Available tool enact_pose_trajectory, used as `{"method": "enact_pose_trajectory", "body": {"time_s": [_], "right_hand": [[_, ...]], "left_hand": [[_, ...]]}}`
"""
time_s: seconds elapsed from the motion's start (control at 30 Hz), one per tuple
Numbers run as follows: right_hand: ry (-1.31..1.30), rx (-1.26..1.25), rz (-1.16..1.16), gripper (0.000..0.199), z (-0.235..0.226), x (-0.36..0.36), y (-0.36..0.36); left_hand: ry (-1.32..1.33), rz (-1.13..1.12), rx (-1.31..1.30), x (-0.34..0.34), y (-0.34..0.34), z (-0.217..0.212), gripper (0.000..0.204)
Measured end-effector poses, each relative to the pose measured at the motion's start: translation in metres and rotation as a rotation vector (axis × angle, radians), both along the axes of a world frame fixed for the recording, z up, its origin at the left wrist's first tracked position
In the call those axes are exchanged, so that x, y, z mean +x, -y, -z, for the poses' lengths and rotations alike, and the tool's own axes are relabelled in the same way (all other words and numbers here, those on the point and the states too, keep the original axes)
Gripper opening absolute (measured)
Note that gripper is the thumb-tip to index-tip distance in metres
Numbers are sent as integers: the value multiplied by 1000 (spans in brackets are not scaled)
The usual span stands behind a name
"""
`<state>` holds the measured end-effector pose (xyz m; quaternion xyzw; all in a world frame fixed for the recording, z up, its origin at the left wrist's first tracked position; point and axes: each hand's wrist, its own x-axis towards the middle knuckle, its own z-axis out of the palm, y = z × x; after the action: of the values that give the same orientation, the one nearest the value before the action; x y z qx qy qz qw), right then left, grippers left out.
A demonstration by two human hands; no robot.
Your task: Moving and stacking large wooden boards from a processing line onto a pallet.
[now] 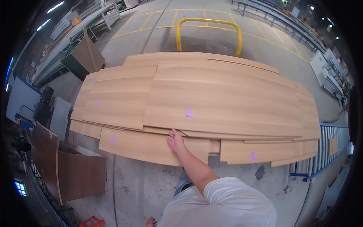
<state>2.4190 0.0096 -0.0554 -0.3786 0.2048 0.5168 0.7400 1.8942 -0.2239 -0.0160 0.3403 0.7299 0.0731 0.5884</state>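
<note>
Wood-grain boards (pixel 196 106) lie stacked just beyond the right hand (pixel 176 142), whose fingers rest flat and loosely together at the near edge of an upper board, seemingly feeling for a hold; lifting it likely needs fingertips worked underneath.

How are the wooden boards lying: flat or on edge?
Flat: the wooden boards lie stacked in overlapping layers, broad faces up.

Person wears a plain white short-sleeved T-shirt (pixel 227 204); sleeve hem ends above the elbow, fabric loosely creased. Forearm (pixel 193 166) bare, no watch, glove or wristband seen. Blue denim trousers (pixel 184 186) show below the shirt. Hand (pixel 176 142) ungloved, no rings visible.
</note>
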Motion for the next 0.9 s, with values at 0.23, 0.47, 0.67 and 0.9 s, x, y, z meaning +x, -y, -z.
{"method": "enact_pose_trajectory", "body": {"time_s": [0.23,0.47,0.67,0.9], "right_hand": [[-188,-168,356,55,-3,12,-59],[-222,-245,379,55,-6,14,-66],[-152,-378,233,53,4,10,-57],[-129,-226,204,60,4,2,-58]], "left_hand": [[-62,-174,75,66,-85,-68,49],[-109,159,-21,46,-82,-46,49],[-90,400,-51,41,-123,-29,51],[-39,405,-37,26,-140,-17,51]]}}
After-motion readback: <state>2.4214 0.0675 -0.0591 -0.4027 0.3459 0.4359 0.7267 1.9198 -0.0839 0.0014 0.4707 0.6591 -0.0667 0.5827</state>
